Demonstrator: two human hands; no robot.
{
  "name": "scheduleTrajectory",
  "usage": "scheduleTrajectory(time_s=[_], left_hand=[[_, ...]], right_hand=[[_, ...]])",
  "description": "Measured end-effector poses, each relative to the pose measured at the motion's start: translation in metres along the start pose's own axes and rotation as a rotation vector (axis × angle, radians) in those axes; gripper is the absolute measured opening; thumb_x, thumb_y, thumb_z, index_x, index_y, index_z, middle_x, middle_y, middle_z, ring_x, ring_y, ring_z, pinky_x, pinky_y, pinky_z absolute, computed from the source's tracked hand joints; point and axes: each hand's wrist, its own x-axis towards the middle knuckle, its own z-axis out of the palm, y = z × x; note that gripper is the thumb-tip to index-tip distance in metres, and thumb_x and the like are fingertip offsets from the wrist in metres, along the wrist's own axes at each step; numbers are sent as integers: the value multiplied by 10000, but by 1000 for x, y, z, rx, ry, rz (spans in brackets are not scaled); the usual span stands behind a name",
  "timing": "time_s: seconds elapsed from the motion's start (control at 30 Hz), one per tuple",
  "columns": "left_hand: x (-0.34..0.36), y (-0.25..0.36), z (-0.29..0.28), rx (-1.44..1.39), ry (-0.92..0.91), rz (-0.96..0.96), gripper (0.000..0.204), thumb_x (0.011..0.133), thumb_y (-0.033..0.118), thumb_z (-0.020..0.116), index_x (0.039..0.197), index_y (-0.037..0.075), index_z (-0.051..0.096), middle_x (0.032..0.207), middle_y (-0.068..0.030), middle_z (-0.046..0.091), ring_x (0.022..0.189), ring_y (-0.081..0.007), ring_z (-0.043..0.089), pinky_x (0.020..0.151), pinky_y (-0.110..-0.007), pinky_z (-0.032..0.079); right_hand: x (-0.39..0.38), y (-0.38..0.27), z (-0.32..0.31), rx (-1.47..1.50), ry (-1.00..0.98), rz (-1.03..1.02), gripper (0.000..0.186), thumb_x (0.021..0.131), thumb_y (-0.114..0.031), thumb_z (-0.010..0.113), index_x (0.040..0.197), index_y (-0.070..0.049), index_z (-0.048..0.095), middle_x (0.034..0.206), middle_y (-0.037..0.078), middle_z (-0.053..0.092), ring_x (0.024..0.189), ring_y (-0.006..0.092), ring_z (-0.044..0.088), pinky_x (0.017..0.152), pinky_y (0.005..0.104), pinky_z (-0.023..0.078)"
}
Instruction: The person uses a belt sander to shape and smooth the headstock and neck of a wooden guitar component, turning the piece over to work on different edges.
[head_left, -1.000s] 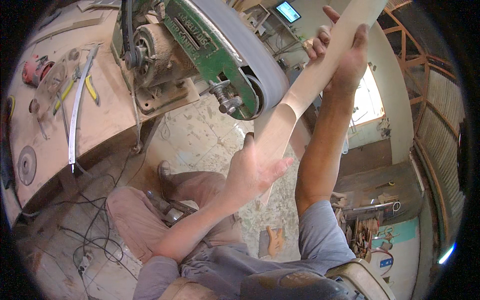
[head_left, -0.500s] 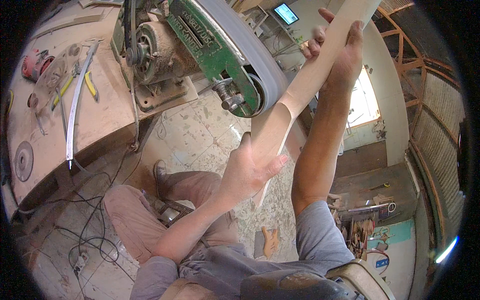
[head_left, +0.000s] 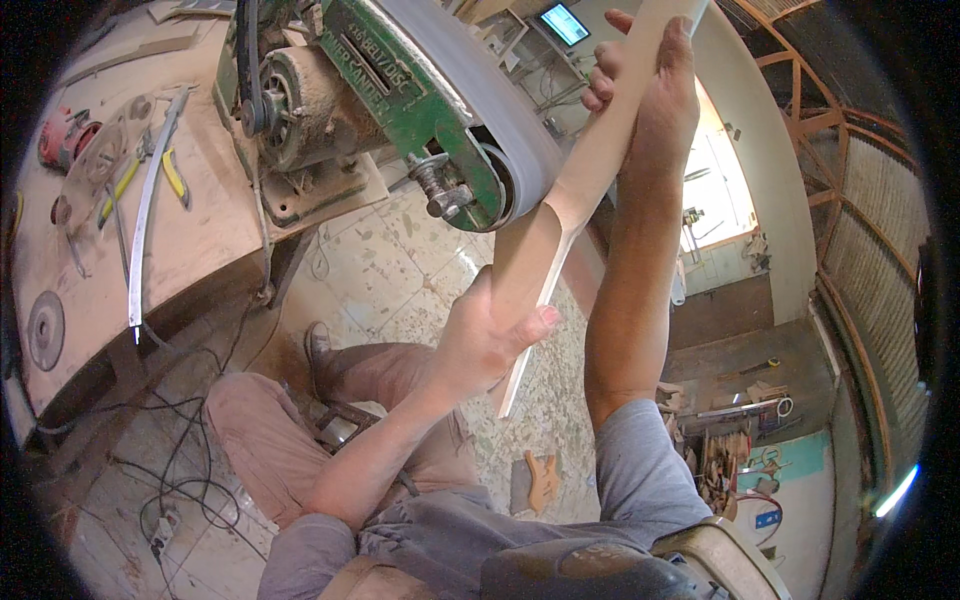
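A long, pale wooden piece (head_left: 592, 178) slants from lower middle to the top edge, with a shoulder where its outline changes width. My left hand (head_left: 478, 335) is closed around its lower, broader end, thumb along the edge. Far up its length, my right hand (head_left: 662, 100) grips the narrower part, fingers showing on its left side. The wood lies against or very close to the rounded end of the grey sanding belt (head_left: 520, 150); exact contact cannot be told. That belt runs on a green belt sander (head_left: 425, 110), whose motor (head_left: 300, 110) is coated in dust.
A dusty workbench (head_left: 100, 260) at left carries yellow-handled pliers (head_left: 174, 178), a red power tool (head_left: 68, 140) and a grinding disc (head_left: 46, 330). Tangled black cables (head_left: 195, 480) lie on the tiled floor. A small wooden cutout (head_left: 542, 485) rests near my seat.
The wooden piece and both my hands have shifted slightly left across the belt's end. The whole view has also moved a little.
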Motion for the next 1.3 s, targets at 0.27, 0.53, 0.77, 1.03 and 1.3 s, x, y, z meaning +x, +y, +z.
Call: scheduleTrajectory(time_s=[0.27,0.53,0.77,1.03,1.3], left_hand=[[1,1,-4,-148,-63,-90,543,869,366,721,1121,-69,514,932,-84,566,838,-124,545,758,-276,474],[3,-2,-8,-239,-144,-128,522,906,346,667,1169,-67,486,927,-39,513,810,-87,483,716,-247,435],[4,0,-8,-232,-167,-148,553,897,402,646,1153,-63,492,891,-32,497,793,-85,476,700,-232,418],[6,-2,-14,-327,-239,-268,618,861,458,625,1154,-64,472,830,-45,495,637,-84,505,463,-220,439],[9,-1,-21,-433,-323,-385,594,857,473,597,1160,-24,478,711,-11,480,484,-61,472,398,-208,439]], right_hand=[[6,3,5,-36,-31,44,567,976,-608,468,1097,-58,532,662,-18,449,467,85,435,425,225,401],[1,-7,15,-136,60,125,475,988,-577,469,944,-108,532,622,-22,458,448,94,448,404,244,412],[3,-1,10,-170,25,58,438,1001,-544,465,952,-113,521,633,-22,459,456,86,451,404,233,412],[0,1,15,-209,27,40,441,992,-537,488,984,-98,523,656,-20,468,467,78,454,412,218,411],[6,5,17,-279,56,45,392,982,-477,518,980,-86,542,672,-16,478,495,83,472,427,212,424]])
